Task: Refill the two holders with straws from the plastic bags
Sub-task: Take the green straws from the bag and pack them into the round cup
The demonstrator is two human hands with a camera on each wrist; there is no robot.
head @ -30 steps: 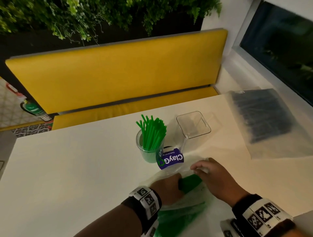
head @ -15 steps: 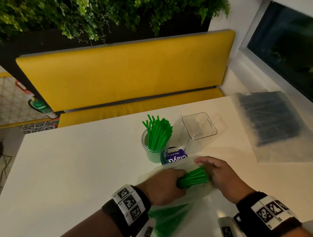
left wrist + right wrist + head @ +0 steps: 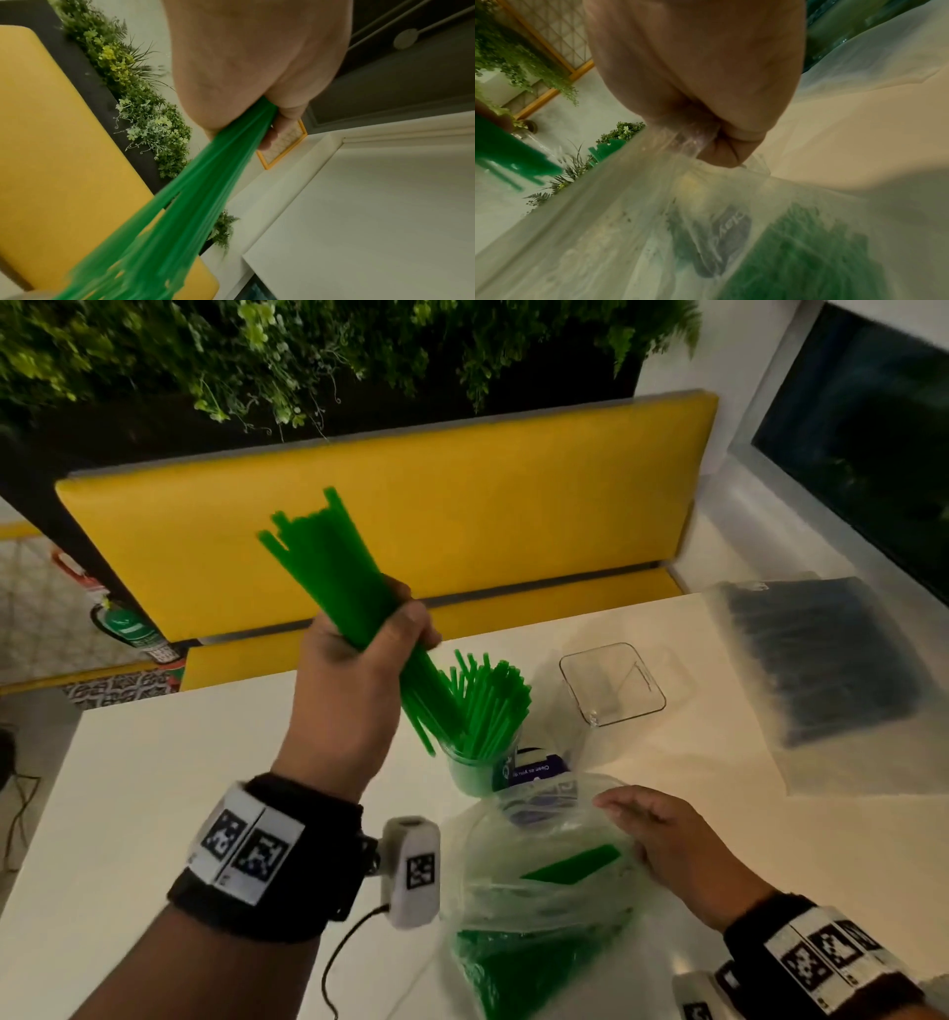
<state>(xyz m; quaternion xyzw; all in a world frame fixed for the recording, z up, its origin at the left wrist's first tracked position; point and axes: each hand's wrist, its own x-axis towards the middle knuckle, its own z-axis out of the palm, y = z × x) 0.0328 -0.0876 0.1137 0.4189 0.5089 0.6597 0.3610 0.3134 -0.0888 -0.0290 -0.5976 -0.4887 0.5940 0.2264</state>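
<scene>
My left hand (image 3: 359, 654) grips a bundle of green straws (image 3: 334, 572) (image 3: 200, 192), raised above the table and tilted, its lower ends just left of the round holder (image 3: 475, 762). That holder stands mid-table with several green straws in it. An empty square clear holder (image 3: 613, 683) stands to its right. My right hand (image 3: 662, 834) pinches the rim of the clear plastic bag (image 3: 534, 880) (image 3: 654, 213), which lies near the front edge with more green straws inside. A second bag of dark straws (image 3: 816, 660) lies at the right.
The white table (image 3: 154, 814) reaches from the yellow bench (image 3: 411, 516) to me. A purple label (image 3: 529, 770) sits by the round holder. Plants hang above the bench back. A dark window is at the upper right.
My left hand has pulled the green bundle out of the bag and lifted it up and to the left, above the round holder. My right hand stays on the bag's rim.
</scene>
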